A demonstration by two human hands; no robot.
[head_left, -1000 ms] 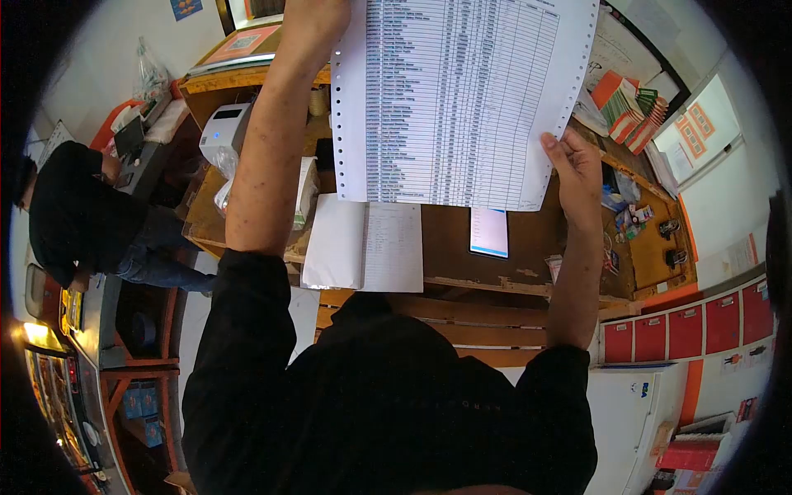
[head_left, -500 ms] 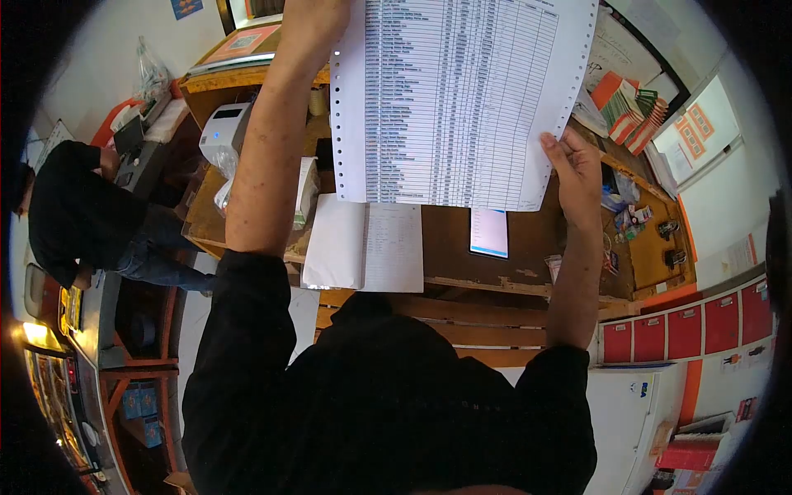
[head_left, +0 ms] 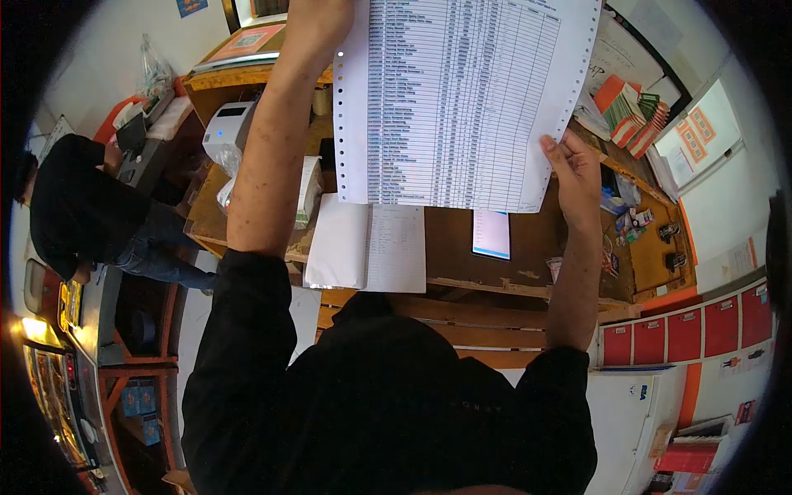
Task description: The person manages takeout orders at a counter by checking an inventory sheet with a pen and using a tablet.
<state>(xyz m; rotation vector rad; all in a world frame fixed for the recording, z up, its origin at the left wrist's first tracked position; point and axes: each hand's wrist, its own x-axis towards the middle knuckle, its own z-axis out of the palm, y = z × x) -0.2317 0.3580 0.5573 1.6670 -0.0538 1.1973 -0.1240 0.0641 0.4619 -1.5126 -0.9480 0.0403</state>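
Observation:
A large printed sheet (head_left: 462, 107) with perforated edges and a table of rows is held up in front of me. My right hand (head_left: 573, 177) is closed on its lower right edge, thumb in front. At the upper left edge my left hand (head_left: 323, 23) grips the sheet; its fingers are cut off by the frame or hidden. Below the sheet, an open notebook (head_left: 396, 252) with written lines lies on the wooden desk (head_left: 450, 264). To its right rests a phone (head_left: 492, 237) with a lit screen, its upper part covered by the sheet.
A white label printer (head_left: 228, 130) stands on the left of the desk. Another person (head_left: 91, 206) bends over a counter further left. Booklets (head_left: 631, 114) stand at the upper right, above small items on a shelf. Red lockers (head_left: 685, 332) line the lower right, and a slatted bench (head_left: 462, 334) is before me.
The view has shifted very slightly, so the desk things sit a little further right. Both hands keep the sheet in nearly the same position.

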